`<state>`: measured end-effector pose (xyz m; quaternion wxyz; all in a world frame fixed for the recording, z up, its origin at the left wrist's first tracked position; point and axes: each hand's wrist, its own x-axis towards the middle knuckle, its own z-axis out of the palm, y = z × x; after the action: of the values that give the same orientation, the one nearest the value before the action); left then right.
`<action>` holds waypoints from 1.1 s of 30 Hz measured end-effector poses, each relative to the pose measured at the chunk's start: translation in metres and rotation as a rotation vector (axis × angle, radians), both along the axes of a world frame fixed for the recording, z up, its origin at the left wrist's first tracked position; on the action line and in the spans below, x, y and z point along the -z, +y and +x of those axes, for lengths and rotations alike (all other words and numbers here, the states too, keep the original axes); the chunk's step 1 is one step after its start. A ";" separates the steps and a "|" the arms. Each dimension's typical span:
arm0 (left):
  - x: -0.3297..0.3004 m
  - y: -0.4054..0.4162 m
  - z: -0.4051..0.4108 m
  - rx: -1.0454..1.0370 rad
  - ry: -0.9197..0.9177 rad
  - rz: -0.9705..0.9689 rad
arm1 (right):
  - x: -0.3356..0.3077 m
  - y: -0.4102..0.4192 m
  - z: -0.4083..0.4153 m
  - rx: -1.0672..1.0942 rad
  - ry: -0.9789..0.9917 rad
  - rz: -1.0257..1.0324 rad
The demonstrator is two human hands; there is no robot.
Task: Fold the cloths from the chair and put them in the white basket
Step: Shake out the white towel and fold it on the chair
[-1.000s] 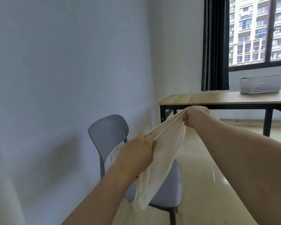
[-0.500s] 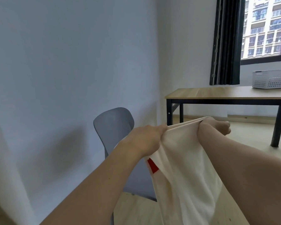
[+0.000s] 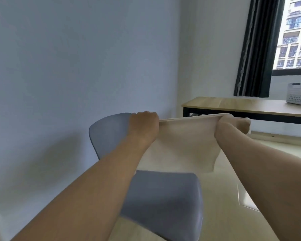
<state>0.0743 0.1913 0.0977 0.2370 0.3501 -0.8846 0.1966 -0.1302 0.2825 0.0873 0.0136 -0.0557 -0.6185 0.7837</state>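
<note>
Cloth: a cream piece that I held stretched in the air above the grey chair, its top edge pulled taut between my two hands and the rest hanging down toward the seat without touching it. My left hand gripped the left end of that edge, fingers curled round the bunched fabric, in front of the chair's backrest. My right hand pinched the right end, with the fabric wrapped over part of the fingers.

White basket: it stood far to the right on the wooden surface, under the window, cut off by the frame edge. Its perforated wall hid the inside, so I could not tell what it held.

Surroundings: a dark curtain hung beside the window, and a plain wall ran behind the chair. The chair's seat lay directly beneath the cloth. Pale floor and the surface's near corner lay between my hands and the basket.
</note>
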 end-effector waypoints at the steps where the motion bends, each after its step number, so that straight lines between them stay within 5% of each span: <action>1: 0.008 0.002 0.001 -0.001 -0.001 0.010 | 0.003 0.002 0.003 0.069 0.037 0.082; 7: 0.102 0.013 0.018 -0.089 -0.099 0.314 | 0.085 0.052 0.024 -0.152 0.159 0.617; 12: 0.198 0.039 0.041 -0.151 -0.462 0.796 | 0.170 0.092 0.039 -0.630 0.248 1.530; 15: 0.223 0.045 0.046 -0.152 -0.539 0.876 | 0.189 0.100 0.039 -0.805 0.225 1.775; 20: 0.233 0.021 0.037 -0.173 -0.317 0.975 | 0.174 0.081 0.027 -0.944 0.162 1.807; 24: 0.224 -0.011 0.010 -0.176 -0.215 0.777 | 0.171 0.053 0.005 -0.902 0.183 1.701; 27: 0.226 -0.041 -0.024 -0.126 -0.215 0.651 | 0.193 0.032 -0.024 -0.786 0.128 1.532; 33: 0.297 -0.074 -0.067 -0.102 -0.149 0.726 | 0.266 0.005 -0.067 -0.610 -0.148 1.031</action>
<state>0.0070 0.1171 -0.1989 0.0221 0.4398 -0.8930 -0.0933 -0.1973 0.2876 -0.1791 -0.2296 0.0839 -0.9061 0.3453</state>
